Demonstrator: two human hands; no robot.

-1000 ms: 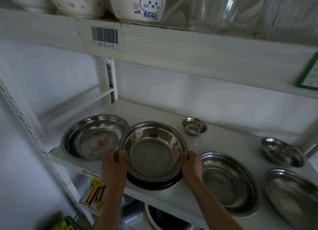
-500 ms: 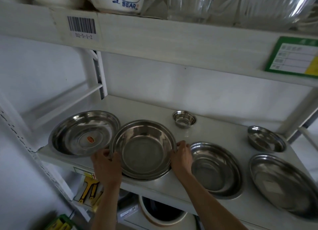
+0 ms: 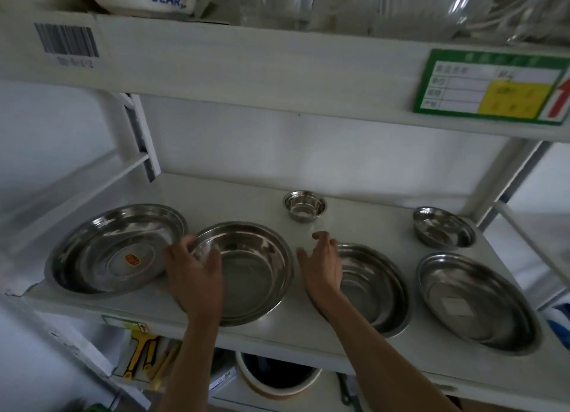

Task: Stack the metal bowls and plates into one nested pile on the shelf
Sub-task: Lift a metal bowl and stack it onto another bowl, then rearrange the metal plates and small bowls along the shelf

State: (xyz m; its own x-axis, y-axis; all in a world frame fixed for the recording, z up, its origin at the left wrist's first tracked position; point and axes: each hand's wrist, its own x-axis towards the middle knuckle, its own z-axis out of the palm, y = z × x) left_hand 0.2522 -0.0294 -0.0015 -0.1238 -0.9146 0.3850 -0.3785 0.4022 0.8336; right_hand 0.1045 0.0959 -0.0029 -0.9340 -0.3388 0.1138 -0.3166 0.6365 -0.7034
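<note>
Several steel dishes lie on the white shelf (image 3: 216, 192). A wide plate with an orange sticker (image 3: 114, 248) sits at the left. Beside it rests a nested bowl pile (image 3: 253, 266). My left hand (image 3: 194, 269) curls over the pile's left rim. My right hand (image 3: 322, 263) hovers open just right of the pile, off its rim. Behind that hand lies a medium bowl (image 3: 373, 285). At the far right sits a plate with a white label (image 3: 472, 300). A small shallow bowl (image 3: 442, 228) and a tiny bowl (image 3: 303, 205) stand further back.
The upper shelf (image 3: 277, 60) hangs low overhead with ceramic bowls, glassware, a barcode sticker and a green label (image 3: 490, 87). A white upright post (image 3: 135, 140) stands at the back left. Below the shelf are a dark round container (image 3: 277, 374) and yellow tools (image 3: 138, 356).
The bowl held in both hands came down onto the one beneath it. My right hand then let go and spread open beside it. The view shifted right.
</note>
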